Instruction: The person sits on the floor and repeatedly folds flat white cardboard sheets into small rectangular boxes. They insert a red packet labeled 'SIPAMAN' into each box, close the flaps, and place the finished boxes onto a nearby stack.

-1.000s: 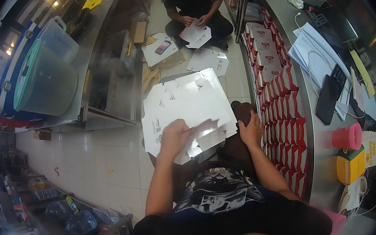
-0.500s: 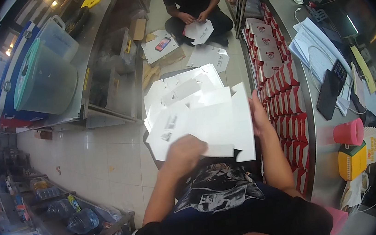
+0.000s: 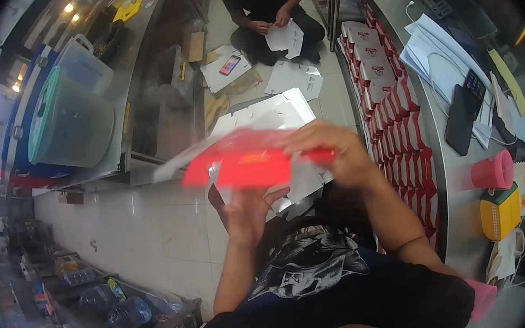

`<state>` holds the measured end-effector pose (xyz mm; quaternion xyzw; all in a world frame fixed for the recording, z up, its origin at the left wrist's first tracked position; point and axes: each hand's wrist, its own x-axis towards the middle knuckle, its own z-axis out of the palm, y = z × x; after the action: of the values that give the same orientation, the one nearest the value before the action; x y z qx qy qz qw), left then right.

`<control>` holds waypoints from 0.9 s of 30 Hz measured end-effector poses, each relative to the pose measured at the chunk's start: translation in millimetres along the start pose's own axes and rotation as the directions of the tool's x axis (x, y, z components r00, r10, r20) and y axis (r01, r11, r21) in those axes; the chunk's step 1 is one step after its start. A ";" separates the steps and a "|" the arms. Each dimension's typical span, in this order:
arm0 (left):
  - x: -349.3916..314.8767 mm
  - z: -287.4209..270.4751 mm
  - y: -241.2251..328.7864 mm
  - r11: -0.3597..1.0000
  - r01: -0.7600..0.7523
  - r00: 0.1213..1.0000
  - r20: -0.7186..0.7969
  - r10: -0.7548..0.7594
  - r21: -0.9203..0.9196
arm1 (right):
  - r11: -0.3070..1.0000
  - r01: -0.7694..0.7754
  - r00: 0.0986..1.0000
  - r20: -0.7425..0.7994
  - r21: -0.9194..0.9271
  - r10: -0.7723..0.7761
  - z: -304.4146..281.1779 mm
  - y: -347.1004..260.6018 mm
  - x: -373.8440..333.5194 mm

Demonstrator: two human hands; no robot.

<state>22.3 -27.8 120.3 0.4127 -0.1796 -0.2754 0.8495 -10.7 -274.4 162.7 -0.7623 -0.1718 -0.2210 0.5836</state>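
A flat cardboard box blank (image 3: pixel 246 166), red on the side facing me and pale along its far edge, is held tilted and blurred in front of my body. My right hand (image 3: pixel 336 152) grips its right end, fingers over the top. Below its near edge is my left hand (image 3: pixel 247 216), palm up with the thumb stretched out to the right; its fingertips are hidden behind the red cardboard, so I cannot tell whether they touch it. Beneath and beyond lies a stack of white cardboard blanks (image 3: pixel 291 105) on a dark support, partly covered by the red one.
Another person (image 3: pixel 270 7) sits on the floor ahead, handling a white blank (image 3: pixel 285 39). Folded red-and-white boxes (image 3: pixel 396 142) fill the shelf under the right counter (image 3: pixel 455 207). A lidded plastic tub (image 3: pixel 70 121) stands left; large bottles (image 3: pixel 129 314) lie on a lower-left rack.
The blank in my hands has turned from its white printed side to its red side and lifted. My right hand has come over its top; my left hand has rolled palm up.
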 end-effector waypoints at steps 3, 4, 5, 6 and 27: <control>12.4 8.1 7.8 0.939 -0.181 0.975 -0.177 0.133 -0.293 | 0.934 0.246 0.969 0.094 -0.260 -0.229 36.1 -0.3 -1.2; 18.8 6.5 11.6 0.957 -0.159 0.953 -0.290 0.085 -0.244 | 0.890 0.288 0.958 0.104 -0.354 -0.269 43.7 1.3 -4.0; 23.5 4.2 14.3 0.972 -0.131 0.902 -0.430 0.035 -0.195 | 0.943 0.187 0.982 0.053 -0.276 -0.179 48.2 2.3 -8.0; 22.6 4.7 12.5 0.959 -0.243 0.910 -0.378 0.172 -0.147 | 0.976 0.093 0.996 0.006 -0.198 -0.093 52.0 3.4 -11.5; 22.1 9.3 -11.1 0.997 -0.071 0.968 -0.241 0.069 -0.003 | 0.956 0.078 0.990 -0.092 -0.284 -0.108 51.9 6.5 -1.0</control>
<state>31.1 -52.7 118.6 0.4313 -0.0879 -0.1942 0.8767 -1.1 -225.9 145.3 -0.8152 -0.1433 -0.3108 0.4673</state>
